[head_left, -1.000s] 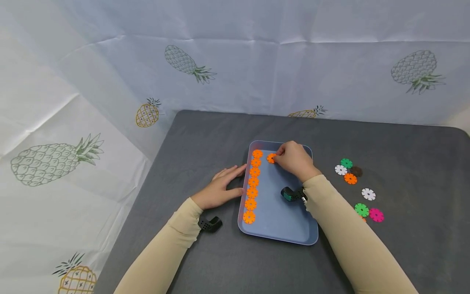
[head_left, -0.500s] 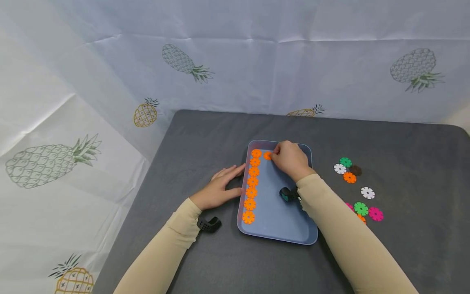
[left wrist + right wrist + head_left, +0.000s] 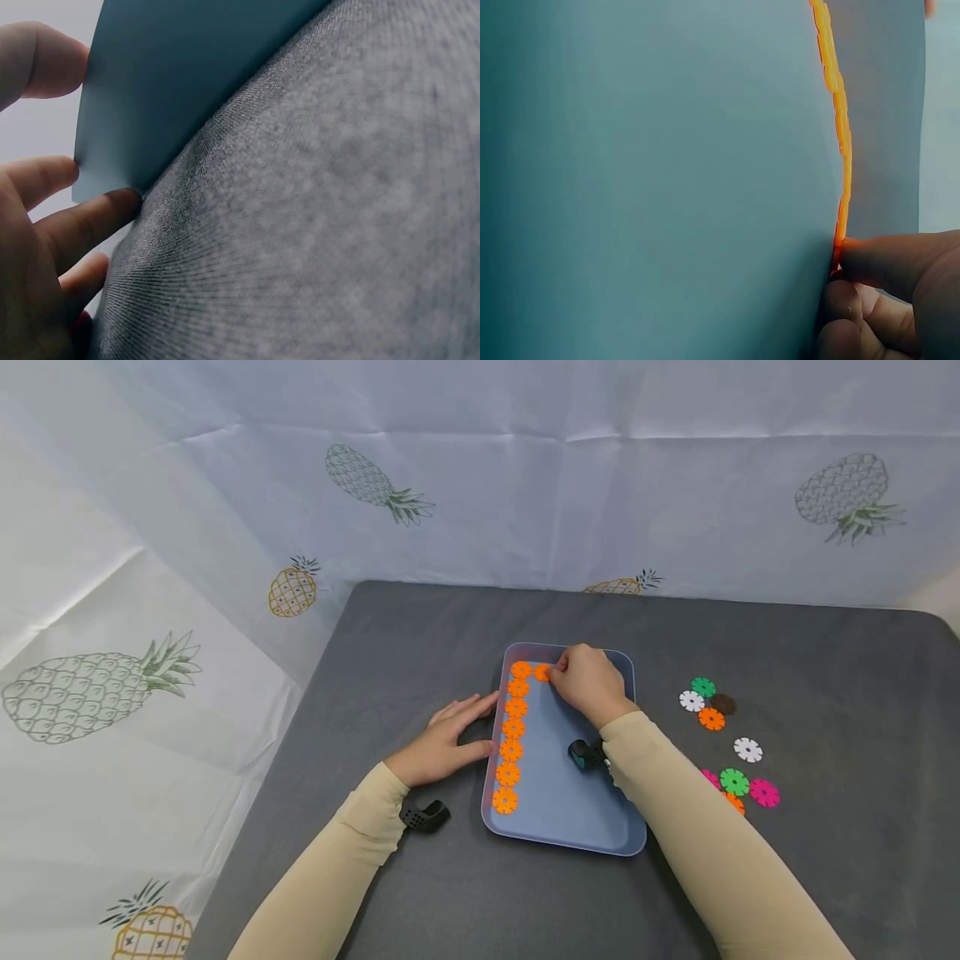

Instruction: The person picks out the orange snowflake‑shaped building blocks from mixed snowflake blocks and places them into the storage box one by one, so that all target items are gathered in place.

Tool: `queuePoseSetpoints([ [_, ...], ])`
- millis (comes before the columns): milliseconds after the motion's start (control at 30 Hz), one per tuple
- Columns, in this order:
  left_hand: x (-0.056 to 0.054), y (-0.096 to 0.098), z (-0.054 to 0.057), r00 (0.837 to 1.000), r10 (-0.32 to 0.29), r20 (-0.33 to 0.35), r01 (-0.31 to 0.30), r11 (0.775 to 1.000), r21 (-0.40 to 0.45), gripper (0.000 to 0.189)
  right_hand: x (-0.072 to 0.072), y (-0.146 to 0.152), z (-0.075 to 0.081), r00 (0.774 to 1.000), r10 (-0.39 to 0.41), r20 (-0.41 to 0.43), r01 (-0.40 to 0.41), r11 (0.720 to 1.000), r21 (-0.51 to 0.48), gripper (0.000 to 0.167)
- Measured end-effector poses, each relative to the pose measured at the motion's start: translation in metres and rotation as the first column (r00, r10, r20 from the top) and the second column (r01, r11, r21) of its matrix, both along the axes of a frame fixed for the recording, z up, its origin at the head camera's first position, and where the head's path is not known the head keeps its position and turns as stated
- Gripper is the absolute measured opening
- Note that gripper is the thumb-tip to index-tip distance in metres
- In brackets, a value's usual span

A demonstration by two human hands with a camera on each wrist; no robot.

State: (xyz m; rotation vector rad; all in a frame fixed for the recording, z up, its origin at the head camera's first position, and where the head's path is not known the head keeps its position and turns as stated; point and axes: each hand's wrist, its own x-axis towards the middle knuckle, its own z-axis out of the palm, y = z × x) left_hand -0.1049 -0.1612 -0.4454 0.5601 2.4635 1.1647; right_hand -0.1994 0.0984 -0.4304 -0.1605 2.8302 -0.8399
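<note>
A blue tray lies on the dark grey table. Along its left side runs a column of orange notched discs, flat and edge to edge. My right hand reaches over the far end and pinches another orange notched disc beside the column's far end. In the right wrist view, thumb and fingertips are down at the tray floor, partly covering that disc. My left hand touches the tray's left wall with fingers spread, and the left wrist view shows its fingertips along the outer wall.
Right of the tray lie loose notched discs: dark green, brown, orange, white, light green and pink. My right sleeve partly overlaps the nearer ones. A pineapple-print cloth hangs behind the table.
My right hand has moved left and slightly farther away with the orange notched disc, bringing it close to the column's far end. The left hand stays against the tray.
</note>
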Motion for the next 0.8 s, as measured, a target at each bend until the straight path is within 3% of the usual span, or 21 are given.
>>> queuePoseSetpoints([
  [800, -0.0012, -0.0012, -0.0015, 1.000, -0.003, -0.005, 0.003, 1.000, 0.004, 0.076, -0.0013, 0.0021, -0.0012, 0.999, -0.012, 0.040, 0.015, 0.998, -0.068, 0.039],
])
